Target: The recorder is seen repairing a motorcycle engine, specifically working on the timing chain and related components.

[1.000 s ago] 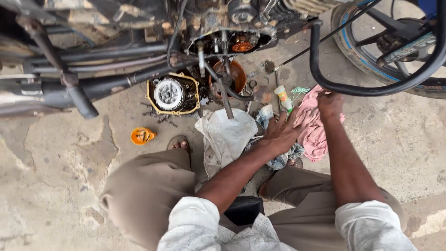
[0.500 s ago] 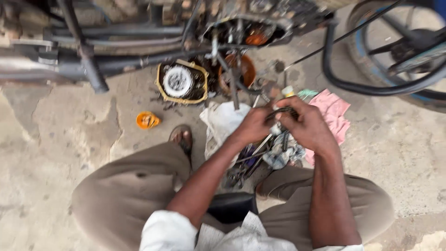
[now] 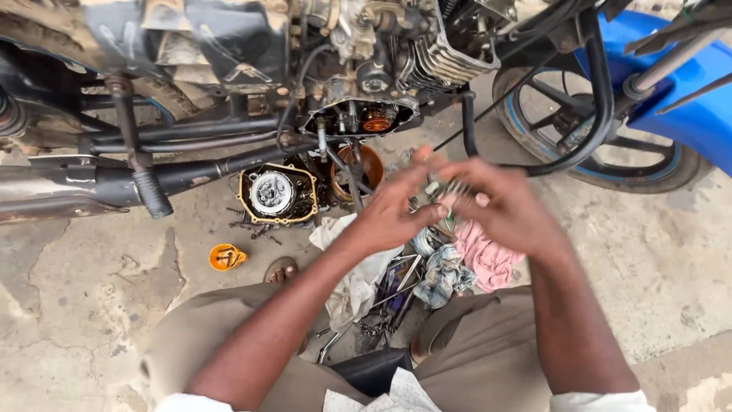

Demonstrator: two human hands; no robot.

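Head view shows your left hand (image 3: 393, 214) and right hand (image 3: 503, 206) meeting above the pink rag (image 3: 488, 259), fingers curled round a small metal part (image 3: 455, 188). Motion blur hides it; it may be a spring. Behind sits the open engine case (image 3: 358, 118).

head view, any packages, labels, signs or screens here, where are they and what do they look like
No clear signs, screens or labels.
Small green and white packet: on the ground below the right hand, mostly hidden, blurred.
White plastic bag: crumpled on the concrete under the left hand.
Small round orange plastic cup: on the ground left of the bag, holding small parts.
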